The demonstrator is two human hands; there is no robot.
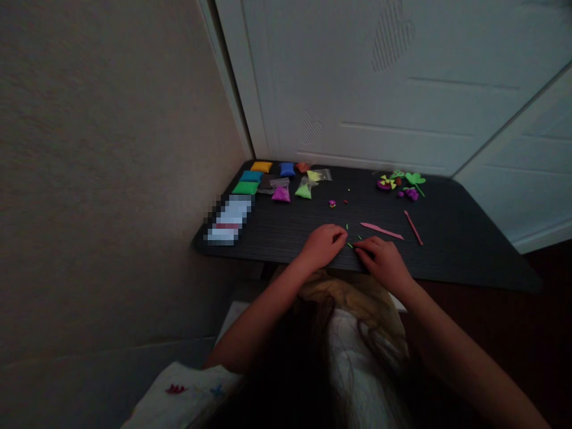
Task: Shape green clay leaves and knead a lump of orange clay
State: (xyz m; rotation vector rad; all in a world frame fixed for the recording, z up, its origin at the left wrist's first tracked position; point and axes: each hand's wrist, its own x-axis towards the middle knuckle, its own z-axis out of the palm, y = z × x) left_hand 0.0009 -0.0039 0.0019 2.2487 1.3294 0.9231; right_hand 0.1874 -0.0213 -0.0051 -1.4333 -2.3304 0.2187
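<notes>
Slivers of green (350,245) lie on our dark tabletop (469,244) between our two hands, and we take them as the centre of our dial, with twelve pointing away from us. Our left hand (324,245) rests at nine o'clock, fingers curled in and thumb near the fingertips; we cannot tell whether anything is pinched there. Our right hand (382,257) sits at four o'clock, fingers bent and fingertips just beside the nearest sliver, and we cannot tell whether it grips anything either.

At three o'clock we see a flat pink tool (382,230), with a slim pinkish-red rod (413,228) lying slantwise beyond it. Near twelve are a tiny red piece (345,202) and, farther off, a yellow speck (349,190); at eleven is a small purple flower (332,204). Toward one and two o'clock we have a purple-and-yellow piece (385,183), a green clover shape (415,179) and a purple cluster (412,195). Colourful packets (281,194) gather around ten o'clock, and a pixelated phone-like slab (232,219) lies at nine, well past our left hand.
</notes>
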